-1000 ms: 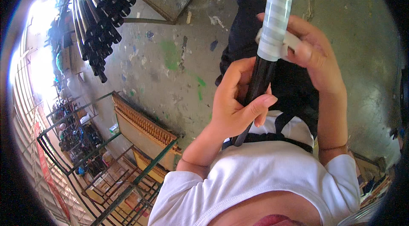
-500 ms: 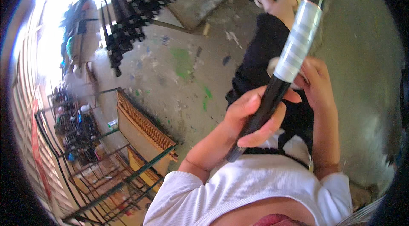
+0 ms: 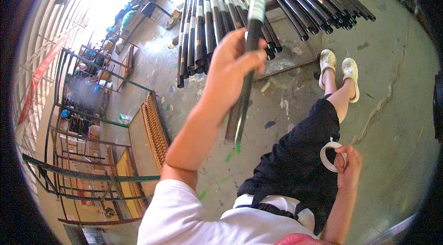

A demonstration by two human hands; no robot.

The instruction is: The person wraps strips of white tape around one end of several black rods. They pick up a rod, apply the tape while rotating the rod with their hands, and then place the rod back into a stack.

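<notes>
My left hand (image 3: 233, 60) is stretched out ahead, its fingers wrapped round a long black tube (image 3: 243, 95). A band of white tape (image 3: 257, 4) circles that tube beyond my fingers; the lower end is blurred by motion. Close by lie several similar black tubes (image 3: 200, 32), many with white bands. Down at the right, beside my leg, my right hand (image 3: 350, 166) grips a roll of white tape (image 3: 324, 158) by its rim, with fingers through the ring.
More black tubes (image 3: 304, 2), bare of white bands at their near ends, fan out at the top right. A dark metal frame rack (image 3: 97, 176) stands at the left with a brown ridged panel (image 3: 156, 129) by it. Paint spots mark the grey floor (image 3: 295, 129).
My left hand has carried the banded tube away from my body, forward toward the other tubes. My right hand has drawn apart from the tube with the tape roll. The view has shifted.
</notes>
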